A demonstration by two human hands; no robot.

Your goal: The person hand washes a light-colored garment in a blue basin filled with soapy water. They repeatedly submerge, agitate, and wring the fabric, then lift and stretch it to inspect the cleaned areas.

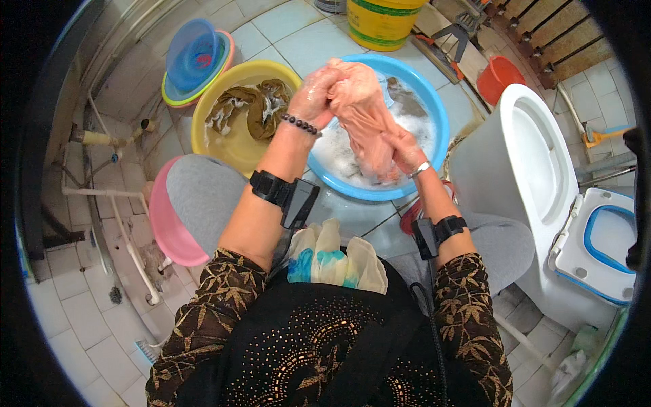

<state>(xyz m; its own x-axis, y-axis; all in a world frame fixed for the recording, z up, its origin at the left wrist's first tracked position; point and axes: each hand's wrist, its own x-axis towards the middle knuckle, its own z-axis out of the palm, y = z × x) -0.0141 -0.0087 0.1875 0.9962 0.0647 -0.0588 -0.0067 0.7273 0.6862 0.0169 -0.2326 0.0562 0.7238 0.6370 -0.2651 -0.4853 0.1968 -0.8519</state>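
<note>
A wet, pink cloth garment (359, 102) hangs stretched between my hands above a blue basin (444, 125). My left hand (315, 95), wet and with a dark bead bracelet at the wrist, grips its upper end. Lower down on the right side, my right hand (405, 150) is closed on the cloth. The garment's lower end reaches the white suds (332, 152) in the basin. More cloth (405, 102), greyish, lies in the foamy water. Left of it, a yellow basin (203, 146) holds brown cloth (254, 112) in water.
Stacked small basins (193, 51) stand at the far left, and a pink basin (173, 230) sits by my left knee. A white toilet (475, 163) is close on the right. Farther back are a yellow bucket (383, 24) and a red bucket (498, 81). Pipes (125, 234) line the left wall.
</note>
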